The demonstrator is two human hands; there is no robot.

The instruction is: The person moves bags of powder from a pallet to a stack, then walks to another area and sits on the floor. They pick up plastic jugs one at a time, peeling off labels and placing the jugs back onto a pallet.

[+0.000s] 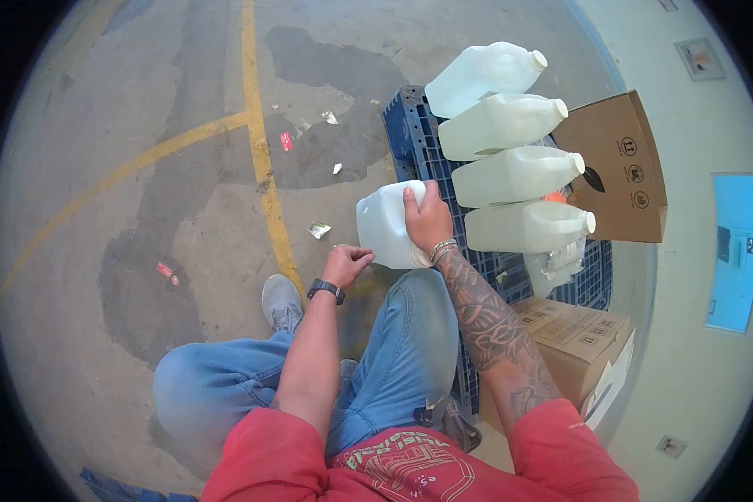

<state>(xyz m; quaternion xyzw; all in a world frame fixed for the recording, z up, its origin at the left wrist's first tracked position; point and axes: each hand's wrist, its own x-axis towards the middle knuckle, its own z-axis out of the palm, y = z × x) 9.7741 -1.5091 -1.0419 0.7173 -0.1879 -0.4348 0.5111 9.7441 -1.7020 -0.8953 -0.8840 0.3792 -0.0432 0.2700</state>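
Note:
My right hand (429,219) is wrapped around the handle of a white plastic jug (382,219). That jug is tipped over in front of my knee, with its capped end towards me. My left hand (348,266) is closed in a pinch at the jug's lower left edge. Whatever sits between those fingertips, if anything, is too small to make out. To the right, several similar jugs (510,184) with white caps stand in a row on a blue plastic pallet (410,138).
An open cardboard box (615,159) stands behind the row of jugs, and another carton (573,335) is nearer me on the right. Red and silvery scraps (319,229) litter the concrete floor around a yellow line (263,167). A wall (686,251) runs along the far right.

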